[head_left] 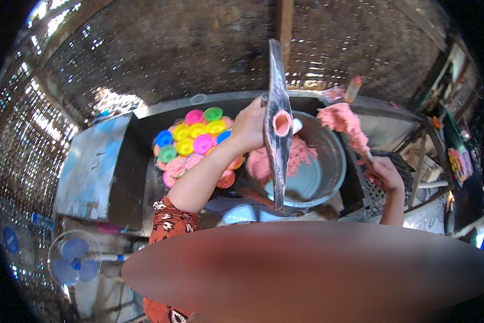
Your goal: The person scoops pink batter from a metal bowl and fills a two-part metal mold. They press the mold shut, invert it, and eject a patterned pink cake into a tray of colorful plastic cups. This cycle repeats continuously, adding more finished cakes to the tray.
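The left hand is clenched around the middle of a long dark tool, which stands just right of the knuckles, with 1 tip reaching beyond the grip and the other running back toward the wearer. A round pink-lined opening sits in the tool right beside this grip. The right hand grasps a stick, its fingers closed round the near end. The far end, up and to the left of that grip, carries a thick lump of pink paste; the fist covers much of the stick, so its full shape is hard to tell.

Between the 2 grips, lower than the left hand, sits a wide grey basin. More paste is heaped inside it, partly behind the tool. Left of the left grip lies a cluster of bright cups, pink, yellow, green and blue, near the forearm. Beyond the right grip, farther from the wearer, stands a small red-capped bottle.
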Action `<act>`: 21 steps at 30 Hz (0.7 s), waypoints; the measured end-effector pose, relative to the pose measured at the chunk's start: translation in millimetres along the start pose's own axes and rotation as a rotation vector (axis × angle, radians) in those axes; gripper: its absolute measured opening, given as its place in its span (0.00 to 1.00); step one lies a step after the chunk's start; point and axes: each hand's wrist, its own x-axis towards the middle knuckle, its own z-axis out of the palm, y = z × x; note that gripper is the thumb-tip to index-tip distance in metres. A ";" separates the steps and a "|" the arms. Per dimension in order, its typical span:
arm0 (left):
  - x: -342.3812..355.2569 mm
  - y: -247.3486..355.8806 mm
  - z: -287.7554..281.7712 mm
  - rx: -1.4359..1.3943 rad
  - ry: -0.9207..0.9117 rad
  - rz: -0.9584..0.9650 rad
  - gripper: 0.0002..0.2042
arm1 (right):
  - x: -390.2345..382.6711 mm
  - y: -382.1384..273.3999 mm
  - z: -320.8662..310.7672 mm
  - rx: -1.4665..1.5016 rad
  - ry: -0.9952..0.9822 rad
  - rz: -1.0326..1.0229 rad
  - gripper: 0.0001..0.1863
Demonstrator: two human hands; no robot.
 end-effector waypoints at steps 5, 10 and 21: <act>7.3 17.8 27.5 0.095 -0.123 0.236 0.17 | -6.5 -61.1 18.8 -0.319 -0.192 0.015 0.25; 10.7 17.5 34.2 0.233 -0.236 0.260 0.20 | -18.4 -117.0 29.2 -1.276 0.114 -0.282 0.19; 23.6 5.9 44.6 0.018 -0.258 0.117 0.22 | 10.3 -118.5 148.2 -2.179 0.575 -1.029 0.13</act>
